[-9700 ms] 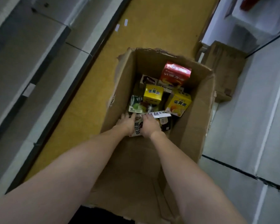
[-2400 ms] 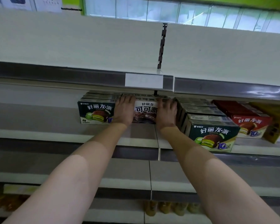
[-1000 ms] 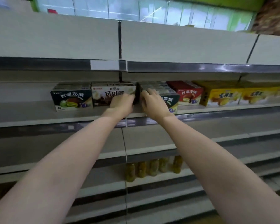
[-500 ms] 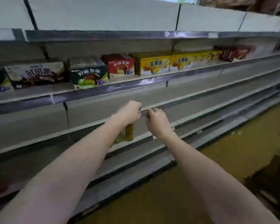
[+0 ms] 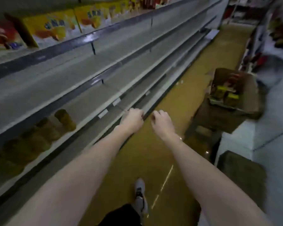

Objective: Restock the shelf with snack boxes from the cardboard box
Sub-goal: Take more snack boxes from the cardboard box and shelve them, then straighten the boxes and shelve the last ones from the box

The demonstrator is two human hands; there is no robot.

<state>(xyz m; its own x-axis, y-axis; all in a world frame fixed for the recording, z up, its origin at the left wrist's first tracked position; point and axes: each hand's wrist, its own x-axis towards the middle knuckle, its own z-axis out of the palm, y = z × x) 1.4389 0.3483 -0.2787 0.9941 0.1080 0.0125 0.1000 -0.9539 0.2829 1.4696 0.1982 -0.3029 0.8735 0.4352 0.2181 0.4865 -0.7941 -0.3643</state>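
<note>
The open cardboard box (image 5: 250, 95) stands on the floor at the right of the aisle, with yellow and red snack boxes (image 5: 225, 94) inside it. On the top shelf (image 5: 88, 38) at the upper left stand yellow snack boxes (image 5: 52, 28) and a red one (image 5: 0, 36), all blurred. My left hand (image 5: 132, 118) and my right hand (image 5: 161, 121) are stretched out side by side over the aisle, fingers loosely curled, holding nothing. Both are well short of the cardboard box, which lies ahead and to the right.
Long grey shelves (image 5: 104, 82) run along the left; brown jars (image 5: 64, 119) stand on a lower one. The yellow-brown floor (image 5: 178, 111) runs ahead. A white shelf unit (image 5: 271, 128) and a flattened carton (image 5: 242, 170) lie on the right. My shoe (image 5: 140, 193) shows below.
My hands left the boxes on the shelf and came down empty. My view swung right and down, from the shelf to the aisle, and the cardboard box came into sight.
</note>
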